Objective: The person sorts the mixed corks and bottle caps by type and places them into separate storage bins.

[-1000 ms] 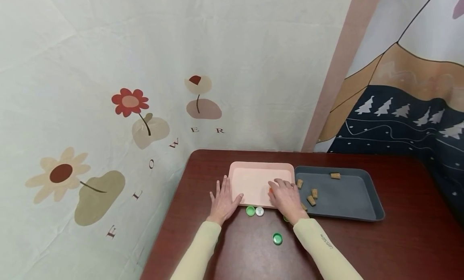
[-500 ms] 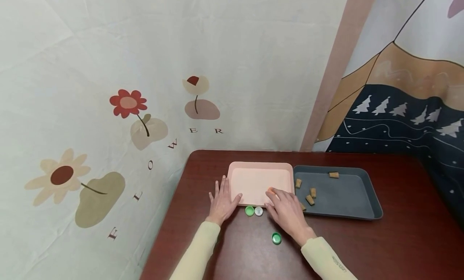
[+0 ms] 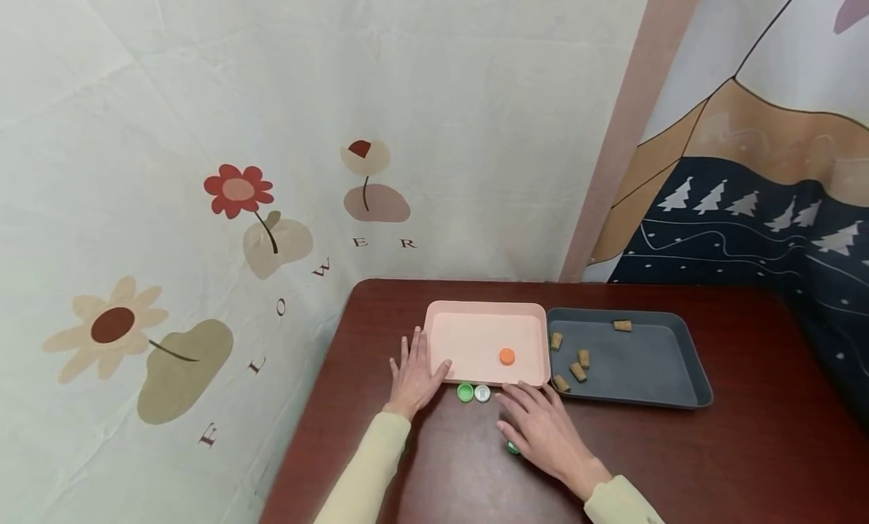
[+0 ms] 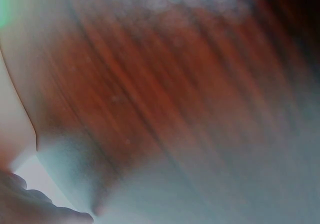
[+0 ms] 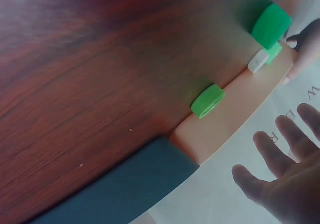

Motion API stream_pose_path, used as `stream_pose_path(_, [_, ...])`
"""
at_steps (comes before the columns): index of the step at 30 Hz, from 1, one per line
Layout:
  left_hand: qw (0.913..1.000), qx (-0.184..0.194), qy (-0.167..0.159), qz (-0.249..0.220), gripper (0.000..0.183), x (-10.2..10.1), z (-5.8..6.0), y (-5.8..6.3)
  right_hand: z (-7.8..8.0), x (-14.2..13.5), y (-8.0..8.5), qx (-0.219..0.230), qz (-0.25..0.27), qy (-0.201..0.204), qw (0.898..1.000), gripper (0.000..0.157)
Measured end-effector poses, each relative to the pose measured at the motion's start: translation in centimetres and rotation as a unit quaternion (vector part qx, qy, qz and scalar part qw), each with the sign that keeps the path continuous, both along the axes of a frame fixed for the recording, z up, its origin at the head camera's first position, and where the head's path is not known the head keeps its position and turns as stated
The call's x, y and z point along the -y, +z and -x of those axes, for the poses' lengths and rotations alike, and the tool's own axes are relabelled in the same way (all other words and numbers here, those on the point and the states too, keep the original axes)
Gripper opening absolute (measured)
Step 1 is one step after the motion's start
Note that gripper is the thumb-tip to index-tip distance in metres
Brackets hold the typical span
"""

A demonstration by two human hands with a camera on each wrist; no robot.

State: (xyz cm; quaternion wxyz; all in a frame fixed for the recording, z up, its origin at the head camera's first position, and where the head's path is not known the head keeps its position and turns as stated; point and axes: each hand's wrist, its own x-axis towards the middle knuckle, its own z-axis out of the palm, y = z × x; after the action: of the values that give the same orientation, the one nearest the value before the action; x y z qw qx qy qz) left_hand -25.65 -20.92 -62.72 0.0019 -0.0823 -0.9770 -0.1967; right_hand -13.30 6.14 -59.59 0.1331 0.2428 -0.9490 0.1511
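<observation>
An orange cap point(image 3: 506, 356) lies alone in the pink tray point(image 3: 475, 317). My left hand point(image 3: 414, 373) rests flat on the table, thumb against the tray's front left corner. My right hand point(image 3: 539, 427) hovers open, fingers spread, over the table in front of the tray, partly covering a green cap point(image 3: 511, 448). A green cap point(image 3: 465, 392) and a white cap point(image 3: 482, 393) sit side by side at the tray's front rim. In the right wrist view, another green cap point(image 5: 208, 101) lies against the pink tray point(image 5: 235, 109), and my right hand's fingers point(image 5: 272, 156) are straight and hold nothing.
A grey tray point(image 3: 652, 373) with several cork pieces point(image 3: 578, 371) adjoins the pink tray on the right. All stand on a dark red wooden table point(image 3: 747, 448) set against cloth-covered walls. The left wrist view is a blur of table wood.
My right hand has drawn back out of the pink tray toward me, leaving the orange cap lying in the tray. The left hand has stayed where it was.
</observation>
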Motion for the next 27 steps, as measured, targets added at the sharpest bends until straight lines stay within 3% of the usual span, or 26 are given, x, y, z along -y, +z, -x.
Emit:
stream_pose_path(10, [1.0000, -0.001, -0.003, -0.007, 0.093, 0.0, 0.0, 0.0, -1.7, -0.6, -0.7, 0.030, -0.045, 0.064, 0.996, 0.050])
stream_pose_path(16, [1.0000, 0.001, -0.001, -0.004, 0.093, 0.0, -0.2, 0.1, -2.2, -0.7, -1.3, 0.058, -0.079, 0.075, 0.992, 0.051])
stream_pose_path(27, [1.0000, -0.003, -0.001, -0.009, 0.092, 0.0, -0.2, 0.2, -2.5, -1.0, -2.0, 0.032, -0.105, 0.080, 0.991, 0.039])
